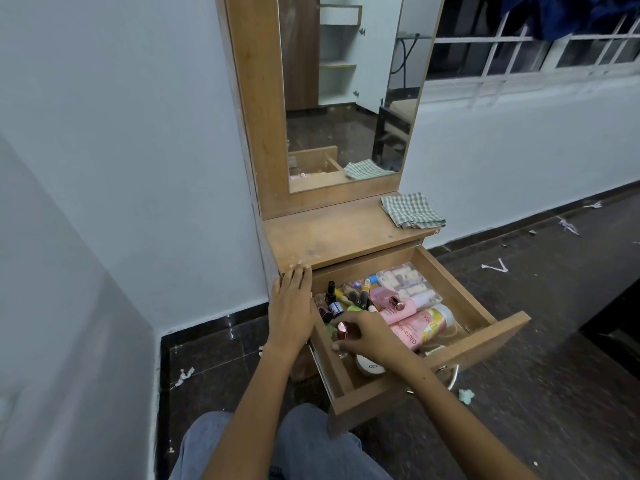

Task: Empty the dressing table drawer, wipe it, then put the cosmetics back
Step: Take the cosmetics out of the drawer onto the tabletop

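Reaching into the open drawer [485,344], the right hand [367,336] is pinching a rose-capped bottle [343,330] above the cosmetics [408,306]. The left hand [292,299] is lying flat, fingers straight, against the table [339,233] edge beside the drawer.

One drawer [460,292] stands open at 5 o'clock, holding one clear plastic box [408,284] at its 1 o'clock corner. Two pink tubes [403,311] lie at centre, and one white jar [370,367] sits at 7 o'clock. One checked cloth [412,210] lies at 2 o'clock. Two hands [292,306] are in view.
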`<state>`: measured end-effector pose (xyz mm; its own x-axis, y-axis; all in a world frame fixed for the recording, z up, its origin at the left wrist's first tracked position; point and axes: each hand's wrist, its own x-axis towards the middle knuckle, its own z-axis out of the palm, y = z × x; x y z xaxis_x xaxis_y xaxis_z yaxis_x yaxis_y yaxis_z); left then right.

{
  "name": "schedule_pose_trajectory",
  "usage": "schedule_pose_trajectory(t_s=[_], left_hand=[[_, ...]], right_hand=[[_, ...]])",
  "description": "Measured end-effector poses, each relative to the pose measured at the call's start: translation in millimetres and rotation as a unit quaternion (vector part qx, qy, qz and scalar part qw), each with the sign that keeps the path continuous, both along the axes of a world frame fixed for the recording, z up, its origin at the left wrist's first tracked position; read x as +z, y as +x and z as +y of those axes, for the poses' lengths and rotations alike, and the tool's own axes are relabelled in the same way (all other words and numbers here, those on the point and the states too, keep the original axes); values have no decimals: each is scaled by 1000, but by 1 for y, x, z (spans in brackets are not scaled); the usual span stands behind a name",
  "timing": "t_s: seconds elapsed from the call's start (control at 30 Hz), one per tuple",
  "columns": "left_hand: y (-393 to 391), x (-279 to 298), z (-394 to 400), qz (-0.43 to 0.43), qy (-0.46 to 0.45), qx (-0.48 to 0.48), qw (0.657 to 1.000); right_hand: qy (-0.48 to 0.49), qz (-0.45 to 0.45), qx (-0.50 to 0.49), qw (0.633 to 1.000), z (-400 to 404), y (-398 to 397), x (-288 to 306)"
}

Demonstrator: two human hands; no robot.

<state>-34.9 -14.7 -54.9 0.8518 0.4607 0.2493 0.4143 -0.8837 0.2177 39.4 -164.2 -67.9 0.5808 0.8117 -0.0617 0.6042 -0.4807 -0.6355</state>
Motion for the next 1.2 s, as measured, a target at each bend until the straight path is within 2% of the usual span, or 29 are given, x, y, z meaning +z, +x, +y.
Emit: schedule_pose_trajectory(t_s=[0.1, 0.23, 0.43, 0.6, 0.8, 0.9, 1.2], left_hand=[[-4, -2, -2, 2, 6, 18, 1000], [-7, -5, -5, 14, 0, 35, 999], [-7, -3, -4, -2, -13, 37, 999], [-7, -9, 1, -21, -13, 28, 999], [-5, -10, 1, -42, -4, 23, 999], [-7, -9, 3, -48, -6, 15, 999], [-4, -2, 9, -94, -13, -2, 995]], right_hand=[[-13, 29, 34, 999, -8, 9, 0], [-38, -31, 63, 997, -7, 13, -2], [-9, -66, 50, 997, 1, 13, -9], [73, -63, -9, 995, -3, 18, 12], [213, -76, -79, 971, 24, 45, 50], [241, -88, -98, 962, 57, 59, 58], [264, -27, -70, 962, 120, 79, 56]])
